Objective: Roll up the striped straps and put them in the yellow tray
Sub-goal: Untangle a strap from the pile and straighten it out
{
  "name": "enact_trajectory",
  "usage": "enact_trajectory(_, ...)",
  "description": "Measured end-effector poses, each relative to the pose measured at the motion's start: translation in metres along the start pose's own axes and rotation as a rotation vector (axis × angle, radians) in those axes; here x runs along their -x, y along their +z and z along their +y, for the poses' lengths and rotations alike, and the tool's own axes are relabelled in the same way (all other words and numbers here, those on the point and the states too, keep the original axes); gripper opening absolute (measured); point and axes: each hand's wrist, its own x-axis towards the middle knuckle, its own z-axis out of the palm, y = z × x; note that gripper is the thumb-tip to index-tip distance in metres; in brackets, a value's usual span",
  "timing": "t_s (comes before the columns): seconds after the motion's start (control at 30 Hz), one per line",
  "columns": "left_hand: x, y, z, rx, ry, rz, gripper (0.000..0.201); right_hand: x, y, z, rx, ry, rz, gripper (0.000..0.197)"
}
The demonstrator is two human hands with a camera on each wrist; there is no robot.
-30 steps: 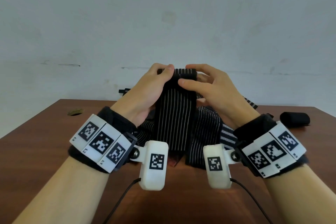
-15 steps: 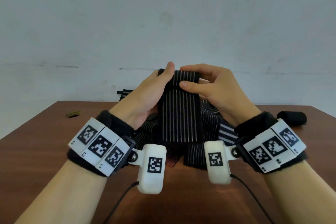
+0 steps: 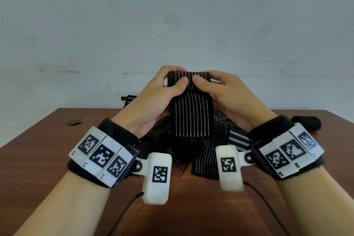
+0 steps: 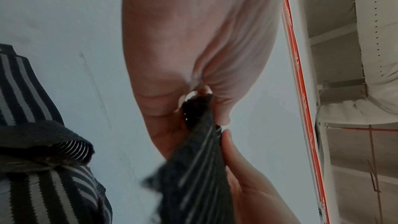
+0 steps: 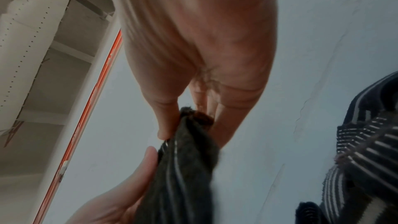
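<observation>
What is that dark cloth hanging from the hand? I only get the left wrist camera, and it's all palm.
Observer: It's a striped strap. In the head view the left hand and the right hand both grip its rolled top end, with the thumbs on the front.
Operator: Where does the rest of it go?
Observer: It hangs down onto a pile of more striped straps on a brown table.
Operator: Are any finished ones lying about?
Observer: A dark roll lies on the table at the far right. I can't tell whether it is a strap.
</observation>
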Motion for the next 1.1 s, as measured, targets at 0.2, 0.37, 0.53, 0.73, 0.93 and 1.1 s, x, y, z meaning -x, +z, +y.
enact_trajectory(0.2,0.0008,0.0024,0.0017,-0.041,-0.091,-0.014,0.051,-0.0034,-0.0009,0.0015,0.013,-0.107,-0.012,0.025)
enact_trajectory(0.37,-0.0027,0.0009,-0.0019,0.002,-0.127,-0.054,0.066,-0.0038,-0.0051,0.0029,0.037,-0.131,-0.035,0.032)
enact_trajectory(0.53,-0.0051,-0.0002,-0.0052,0.060,-0.168,-0.048,0.055,-0.0032,-0.0036,0.0039,0.052,-0.122,-0.041,0.034)
enact_trajectory(0.73,-0.0041,-0.0017,-0.0031,0.154,-0.093,0.000,0.028,-0.0050,0.0009,0.0057,0.026,0.016,-0.036,0.037)
enact_trajectory(0.93,-0.0049,-0.0010,-0.0057,0.081,-0.037,-0.006,0.029,-0.0017,0.0003,0.0058,0.054,0.085,-0.081,0.032)
enact_trajectory(1.1,-0.0088,-0.0056,-0.0077,0.106,-0.025,0.055,0.032,-0.0052,-0.0009,0.0077,-0.025,-0.008,0.008,0.027)
